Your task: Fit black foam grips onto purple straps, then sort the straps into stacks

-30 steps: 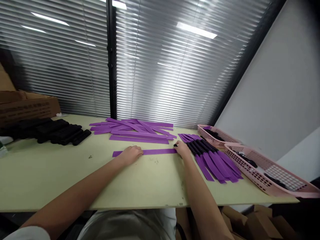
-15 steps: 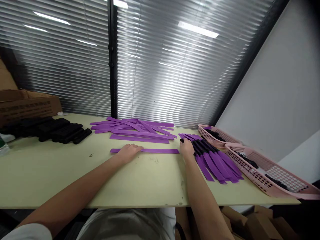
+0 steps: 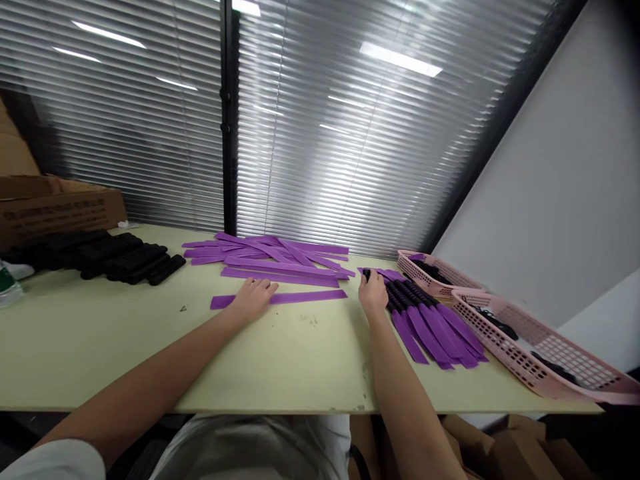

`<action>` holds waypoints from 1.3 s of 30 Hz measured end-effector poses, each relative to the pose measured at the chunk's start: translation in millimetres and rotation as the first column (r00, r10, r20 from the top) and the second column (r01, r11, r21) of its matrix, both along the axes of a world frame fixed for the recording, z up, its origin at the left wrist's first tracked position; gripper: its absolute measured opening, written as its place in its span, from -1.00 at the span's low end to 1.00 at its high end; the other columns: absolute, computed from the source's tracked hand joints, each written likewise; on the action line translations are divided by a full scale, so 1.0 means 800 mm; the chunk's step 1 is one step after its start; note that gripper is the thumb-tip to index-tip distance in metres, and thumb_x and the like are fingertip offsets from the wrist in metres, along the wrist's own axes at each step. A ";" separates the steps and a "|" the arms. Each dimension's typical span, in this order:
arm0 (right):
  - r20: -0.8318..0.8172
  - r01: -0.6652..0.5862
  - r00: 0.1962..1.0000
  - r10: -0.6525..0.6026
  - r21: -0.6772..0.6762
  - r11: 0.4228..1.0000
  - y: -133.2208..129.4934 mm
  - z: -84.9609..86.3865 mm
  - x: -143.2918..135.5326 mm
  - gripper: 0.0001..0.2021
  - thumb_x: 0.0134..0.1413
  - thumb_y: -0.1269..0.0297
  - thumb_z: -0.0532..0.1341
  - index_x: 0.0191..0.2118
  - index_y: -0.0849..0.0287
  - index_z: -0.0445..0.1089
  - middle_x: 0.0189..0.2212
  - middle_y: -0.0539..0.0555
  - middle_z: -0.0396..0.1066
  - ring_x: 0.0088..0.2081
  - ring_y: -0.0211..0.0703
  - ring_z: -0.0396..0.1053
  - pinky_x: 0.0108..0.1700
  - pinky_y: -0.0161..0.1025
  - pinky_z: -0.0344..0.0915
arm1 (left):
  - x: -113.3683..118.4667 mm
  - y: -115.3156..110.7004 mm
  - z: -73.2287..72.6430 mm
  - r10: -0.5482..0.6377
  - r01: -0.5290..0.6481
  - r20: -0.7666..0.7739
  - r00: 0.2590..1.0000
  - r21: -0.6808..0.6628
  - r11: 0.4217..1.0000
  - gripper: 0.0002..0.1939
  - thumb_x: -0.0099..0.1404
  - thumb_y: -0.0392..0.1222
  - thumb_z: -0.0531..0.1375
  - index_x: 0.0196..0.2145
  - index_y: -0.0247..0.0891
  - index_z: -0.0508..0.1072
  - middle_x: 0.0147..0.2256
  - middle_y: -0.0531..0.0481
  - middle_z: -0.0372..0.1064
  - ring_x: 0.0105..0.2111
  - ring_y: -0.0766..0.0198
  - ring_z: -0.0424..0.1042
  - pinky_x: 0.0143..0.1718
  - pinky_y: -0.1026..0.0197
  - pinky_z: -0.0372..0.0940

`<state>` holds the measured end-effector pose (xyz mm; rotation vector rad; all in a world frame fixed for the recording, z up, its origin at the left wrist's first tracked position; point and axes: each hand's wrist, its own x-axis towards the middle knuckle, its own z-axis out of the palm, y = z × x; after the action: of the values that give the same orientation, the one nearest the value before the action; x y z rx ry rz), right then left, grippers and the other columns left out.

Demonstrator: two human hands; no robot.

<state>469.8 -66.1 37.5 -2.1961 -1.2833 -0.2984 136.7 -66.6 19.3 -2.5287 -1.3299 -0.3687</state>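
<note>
My left hand (image 3: 254,298) rests over a single purple fabric strip (image 3: 310,297) lying crosswise on the table, fingers curled down on its left part. The strip's right end stops short of my right hand (image 3: 373,291). That hand is closed around a small black piece (image 3: 367,273) whose tip shows above the fingers; most of it is hidden. Right beside it lies a row of purple strips with black wrapped middles (image 3: 407,293), their purple tails fanned toward me. Behind my left hand, loose purple strips (image 3: 270,253) are heaped crosswise.
Black bundles (image 3: 123,257) are stacked at the left, by a cardboard box (image 3: 60,208) and part of a bottle (image 3: 9,287). Two pink baskets (image 3: 525,363) with black items stand along the right edge. Blinds (image 3: 320,153) rise behind the table (image 3: 300,373).
My left hand and the strip under it have shifted slightly left, and the strip's right end has drawn away from my right hand. The black tip in my right hand shows more.
</note>
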 end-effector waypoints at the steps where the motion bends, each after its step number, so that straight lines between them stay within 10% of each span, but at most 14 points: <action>1: -0.001 -0.002 1.000 0.002 -0.006 1.000 0.000 0.000 -0.001 -0.61 0.31 0.16 -0.07 0.15 0.18 0.17 0.03 0.26 0.27 -0.03 0.05 0.34 -0.14 -0.15 0.26 | -0.001 0.001 -0.001 0.009 -0.009 0.004 1.000 0.019 1.000 -0.68 0.33 -0.34 -0.03 -0.03 -0.26 0.38 -0.14 -0.22 0.40 -0.14 0.00 0.38 -0.10 -0.01 0.11; 12: -0.012 -0.163 0.986 0.165 0.104 0.981 -0.004 0.002 -0.022 -0.56 0.30 0.18 -0.07 0.25 0.10 0.08 0.08 0.22 0.24 -0.01 0.02 0.32 -0.09 -0.18 0.24 | 0.000 0.002 -0.007 -0.235 0.246 0.100 0.967 -0.120 0.962 -0.65 0.39 -0.17 -0.07 -0.12 -0.26 0.48 -0.17 -0.19 0.40 -0.17 0.09 0.38 -0.12 0.06 0.26; 20: -0.135 -0.521 0.805 0.578 0.304 0.797 -0.003 0.000 -0.073 -0.57 0.29 0.16 -0.10 0.20 0.18 0.10 0.07 0.20 0.28 -0.09 -0.10 0.34 -0.02 -0.18 0.28 | 0.006 -0.002 -0.018 -0.368 0.440 0.291 0.883 -0.241 0.865 -0.53 0.44 -0.01 -0.11 0.20 -0.18 0.25 0.16 -0.08 0.27 0.16 0.17 0.23 0.19 0.07 0.11; 31: -0.073 -0.792 0.466 0.882 0.410 0.452 -0.015 -0.027 -0.156 -0.62 0.32 0.15 -0.08 0.18 0.02 0.17 0.08 0.12 0.28 0.08 -0.12 0.27 0.08 -0.14 0.27 | -0.010 0.020 -0.020 -0.102 0.122 0.300 0.948 -0.050 0.991 -0.61 0.35 -0.28 -0.04 0.08 -0.29 0.36 0.06 -0.18 0.33 0.05 0.07 0.32 0.10 -0.02 0.21; 39: -0.238 -0.823 0.384 0.892 0.349 0.447 -0.007 -0.037 -0.153 -0.51 0.21 0.19 0.08 0.23 0.01 0.05 0.02 0.14 0.32 -0.17 -0.16 0.40 -0.11 -0.15 0.39 | -0.010 0.035 -0.044 0.013 0.032 0.222 0.975 -0.198 0.980 -0.44 0.40 -0.08 -0.12 0.27 -0.38 0.10 0.26 -0.28 0.05 0.26 0.01 0.04 0.24 -0.03 0.01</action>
<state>347.3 -72.0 8.2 -1.0529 -1.8616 0.4359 128.4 -38.4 -16.1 -2.7255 -1.5041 -0.5615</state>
